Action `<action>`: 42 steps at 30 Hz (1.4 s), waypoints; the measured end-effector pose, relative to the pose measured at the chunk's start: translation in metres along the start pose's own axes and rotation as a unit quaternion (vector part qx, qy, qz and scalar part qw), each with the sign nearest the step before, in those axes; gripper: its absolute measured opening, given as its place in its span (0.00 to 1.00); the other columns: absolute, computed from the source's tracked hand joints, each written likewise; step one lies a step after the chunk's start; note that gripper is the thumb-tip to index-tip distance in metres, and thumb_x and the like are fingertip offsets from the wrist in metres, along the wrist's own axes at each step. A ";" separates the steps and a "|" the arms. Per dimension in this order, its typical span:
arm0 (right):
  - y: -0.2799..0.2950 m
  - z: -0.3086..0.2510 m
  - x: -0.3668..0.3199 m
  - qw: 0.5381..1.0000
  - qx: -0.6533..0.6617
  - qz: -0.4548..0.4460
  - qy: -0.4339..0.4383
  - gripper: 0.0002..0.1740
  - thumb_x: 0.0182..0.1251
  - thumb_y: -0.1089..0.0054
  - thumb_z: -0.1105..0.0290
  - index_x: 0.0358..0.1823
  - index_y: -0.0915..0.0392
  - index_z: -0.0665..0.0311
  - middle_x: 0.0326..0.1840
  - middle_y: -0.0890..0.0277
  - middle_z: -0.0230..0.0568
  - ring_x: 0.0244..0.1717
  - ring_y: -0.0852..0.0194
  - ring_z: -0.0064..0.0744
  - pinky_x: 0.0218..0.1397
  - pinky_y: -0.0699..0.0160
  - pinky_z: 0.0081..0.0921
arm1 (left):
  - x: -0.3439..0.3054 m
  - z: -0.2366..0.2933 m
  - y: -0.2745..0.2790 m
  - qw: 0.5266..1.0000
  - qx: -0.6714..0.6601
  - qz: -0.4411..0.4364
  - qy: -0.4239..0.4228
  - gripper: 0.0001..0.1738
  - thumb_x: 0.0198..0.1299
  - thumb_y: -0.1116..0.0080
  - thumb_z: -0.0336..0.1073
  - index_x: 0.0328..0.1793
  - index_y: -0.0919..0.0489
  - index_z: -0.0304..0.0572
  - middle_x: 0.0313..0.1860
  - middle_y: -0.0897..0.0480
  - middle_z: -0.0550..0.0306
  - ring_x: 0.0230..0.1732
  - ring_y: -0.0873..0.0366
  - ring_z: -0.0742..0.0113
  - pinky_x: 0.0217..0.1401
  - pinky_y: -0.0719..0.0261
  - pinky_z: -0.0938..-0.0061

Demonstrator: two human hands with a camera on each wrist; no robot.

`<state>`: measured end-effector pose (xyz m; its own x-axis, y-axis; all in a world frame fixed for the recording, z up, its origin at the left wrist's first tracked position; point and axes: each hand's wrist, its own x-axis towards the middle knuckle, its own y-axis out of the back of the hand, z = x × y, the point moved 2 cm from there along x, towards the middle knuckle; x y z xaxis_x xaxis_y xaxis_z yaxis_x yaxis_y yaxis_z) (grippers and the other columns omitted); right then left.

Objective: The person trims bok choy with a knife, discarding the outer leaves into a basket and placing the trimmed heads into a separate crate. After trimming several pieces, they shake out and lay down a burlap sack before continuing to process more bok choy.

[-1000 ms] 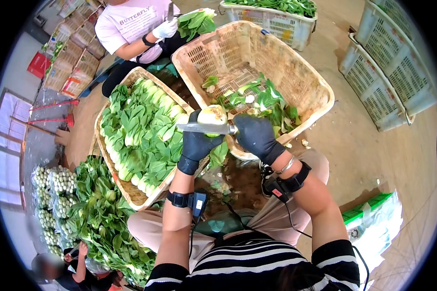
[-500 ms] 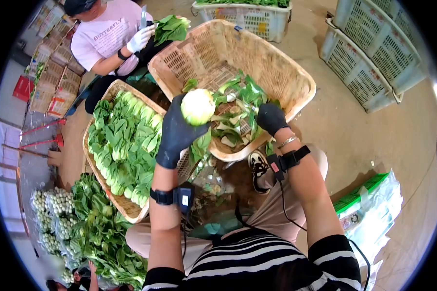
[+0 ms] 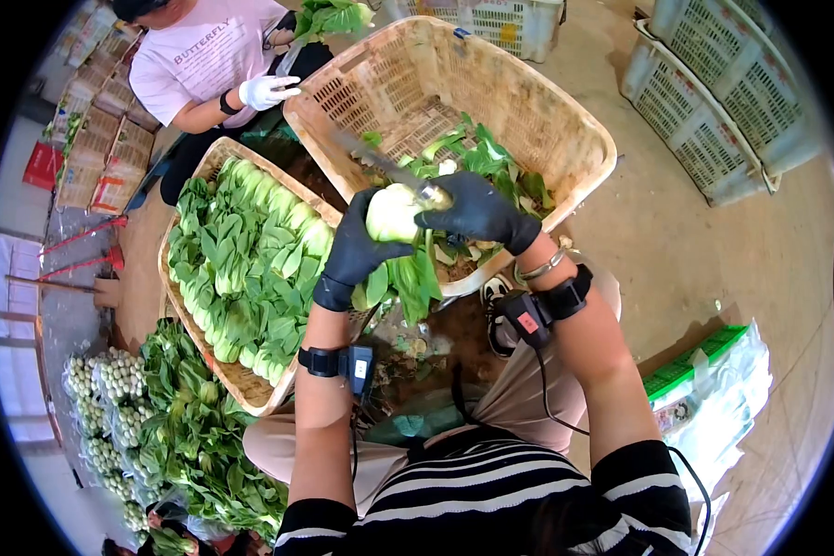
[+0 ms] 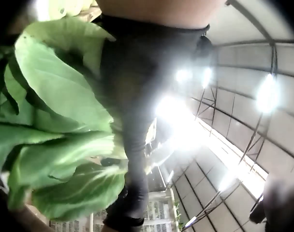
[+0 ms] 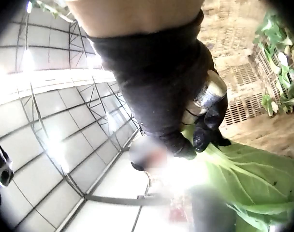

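Note:
My gloved left hand (image 3: 354, 248) grips a leafy green vegetable (image 3: 394, 213) by its pale, rounded base, whose leaves (image 4: 65, 150) spread beside the hand in the left wrist view. Against the right side of that base is my gloved right hand (image 3: 480, 211), its fingers curled round the handle (image 5: 212, 92) of a knife (image 3: 380, 159). The blade points up and left over the base, somewhat blurred. In the right wrist view, fingertips of my right hand (image 5: 161, 92) touch the vegetable near a leaf (image 5: 253, 174).
Below my hands is a large tan crate (image 3: 565, 111) with leaf scraps (image 3: 486, 153). A crate (image 3: 259, 403) of neatly packed greens stands left, a leafy heap (image 3: 195, 435) nearer. Another person (image 3: 204, 56) sits at upper left. Stacked crates (image 3: 704, 120) stand right.
The right hand with the knife has come back from over the crate to the vegetable held in the left hand. The leaves now hang lower right of it. The other person's gloved hand has lowered.

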<state>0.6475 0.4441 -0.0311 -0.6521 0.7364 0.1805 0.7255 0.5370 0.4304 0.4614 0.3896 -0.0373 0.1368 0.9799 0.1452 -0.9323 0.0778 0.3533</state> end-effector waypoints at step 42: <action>0.025 0.077 -0.023 0.892 -0.369 0.166 -0.204 0.12 0.47 0.45 0.60 0.26 0.25 0.61 0.23 0.27 0.50 0.28 0.26 0.49 0.33 0.27 0.42 | -0.018 0.036 0.020 0.983 0.027 0.173 -0.050 0.42 0.30 0.27 0.43 0.50 0.37 0.33 0.43 0.26 0.49 0.43 0.26 0.62 0.46 0.26 0.70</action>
<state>0.6979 0.4722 -0.0928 -0.1851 0.9735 0.1340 0.4234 -0.0441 0.9049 0.4524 0.3672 0.0002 -0.1514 0.9229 0.3540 -0.9100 -0.2700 0.3145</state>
